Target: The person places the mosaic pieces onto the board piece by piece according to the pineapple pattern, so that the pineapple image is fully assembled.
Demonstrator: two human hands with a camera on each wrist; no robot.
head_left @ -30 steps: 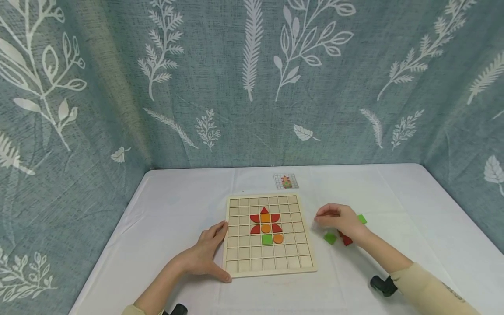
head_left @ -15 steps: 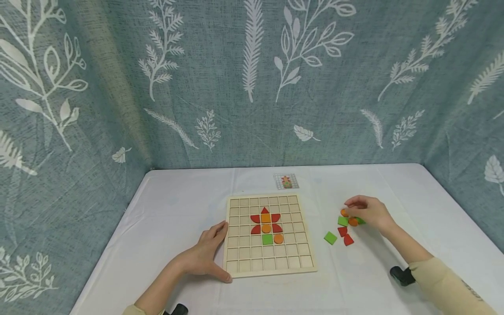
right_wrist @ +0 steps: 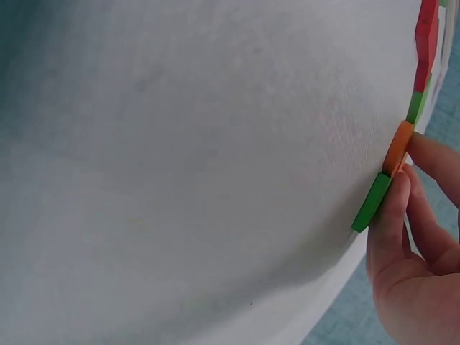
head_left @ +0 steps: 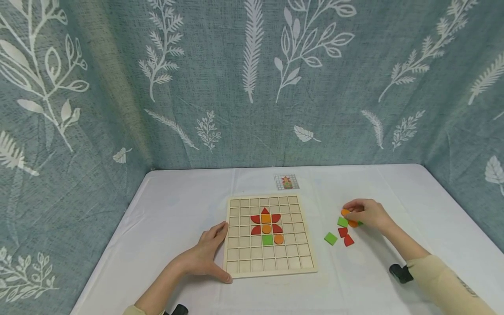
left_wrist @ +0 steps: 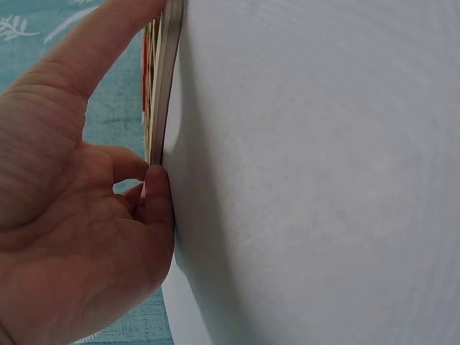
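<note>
One orange disc [head_left: 344,212] lies at the fingertips of the right hand [head_left: 368,213]; I can't tell whether they pinch it. I see the left hand [head_left: 202,255], thumb spread from fingers, touching the board's [head_left: 245,253] left edge.

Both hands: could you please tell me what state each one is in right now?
Left hand: open, resting against the left edge of the board.
Right hand: at an orange disc; gripping or not cannot be told.

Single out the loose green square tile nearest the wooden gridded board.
The green square tile lying by itself; the other loose green pieces sit farther right, beside orange discs.
</note>
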